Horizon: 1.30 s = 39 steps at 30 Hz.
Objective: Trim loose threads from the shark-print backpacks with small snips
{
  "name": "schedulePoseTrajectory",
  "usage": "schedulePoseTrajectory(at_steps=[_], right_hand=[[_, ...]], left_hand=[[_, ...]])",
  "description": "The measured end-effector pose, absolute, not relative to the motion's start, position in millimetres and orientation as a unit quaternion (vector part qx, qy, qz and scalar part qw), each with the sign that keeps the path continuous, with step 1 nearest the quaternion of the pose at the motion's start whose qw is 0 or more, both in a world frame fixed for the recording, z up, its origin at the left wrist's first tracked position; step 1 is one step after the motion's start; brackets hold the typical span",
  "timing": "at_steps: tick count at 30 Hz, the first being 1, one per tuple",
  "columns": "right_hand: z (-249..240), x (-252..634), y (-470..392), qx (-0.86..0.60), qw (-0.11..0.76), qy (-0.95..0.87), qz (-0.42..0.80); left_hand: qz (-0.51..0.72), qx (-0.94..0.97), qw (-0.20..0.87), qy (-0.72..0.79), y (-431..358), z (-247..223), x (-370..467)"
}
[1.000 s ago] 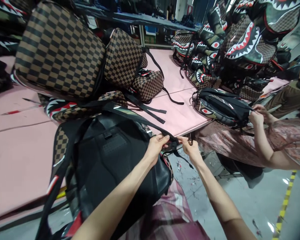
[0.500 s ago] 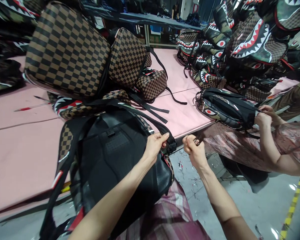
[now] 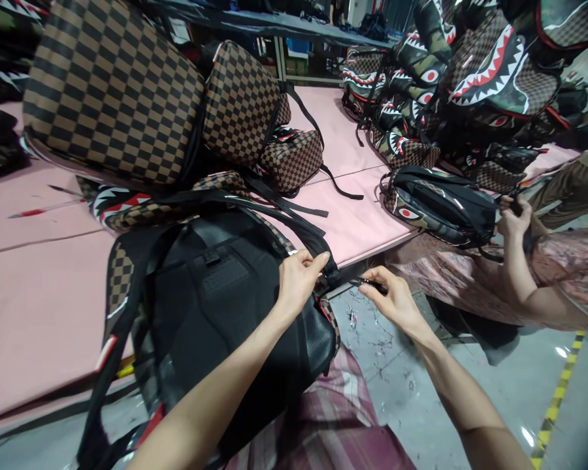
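Observation:
A black backpack [image 3: 225, 287] with brown checkered sides lies back-panel up at the pink table's edge, partly over my lap. My left hand [image 3: 298, 277] is closed on its black shoulder strap [image 3: 329, 269], thumb on top, close to the strap's end. Just right of that, my right hand [image 3: 389, 297] grips small black thread snips [image 3: 374, 285] above the floor. Their thin tip points left at the strap end; whether it touches is hard to tell. My right-hand fingers cover part of the snips.
Checkered bags [image 3: 112, 98] are piled behind the backpack. On the pink table [image 3: 29, 300] lies a red pen [image 3: 27, 213]. At right, a co-worker's hands [image 3: 514, 215] handle another black bag [image 3: 436, 202], with shark-mouth bags [image 3: 490, 72] heaped beyond. Thread scraps litter the floor [image 3: 387, 352].
My right hand has turned and opened its fist into a finger grip, bringing the snips' tip toward the strap. My left hand keeps the strap. The view has shifted slightly.

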State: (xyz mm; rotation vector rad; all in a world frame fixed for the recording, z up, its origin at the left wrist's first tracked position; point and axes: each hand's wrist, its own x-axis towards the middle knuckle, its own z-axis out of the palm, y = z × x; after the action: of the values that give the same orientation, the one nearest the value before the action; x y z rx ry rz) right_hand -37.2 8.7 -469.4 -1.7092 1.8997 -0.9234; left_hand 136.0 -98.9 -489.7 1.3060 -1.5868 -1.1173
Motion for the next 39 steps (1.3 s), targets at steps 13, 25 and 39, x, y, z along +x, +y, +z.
schedulePoseTrajectory(at_steps=[13, 25, 39], right_hand=[[-517, 9, -26, -0.427, 0.463, 0.548, -0.55], [-523, 8, -21, -0.418, 0.487, 0.526, -0.557], [-567, -14, -18, -0.352, 0.53, 0.61, -0.472]], left_hand=[[-0.547, 0.508, 0.415, -0.52, -78, -507, 149], [-0.103, 0.383, 0.332, -0.856, -71, -473, 149], [-0.629, 0.426, 0.285, -0.584, -91, -524, 118]])
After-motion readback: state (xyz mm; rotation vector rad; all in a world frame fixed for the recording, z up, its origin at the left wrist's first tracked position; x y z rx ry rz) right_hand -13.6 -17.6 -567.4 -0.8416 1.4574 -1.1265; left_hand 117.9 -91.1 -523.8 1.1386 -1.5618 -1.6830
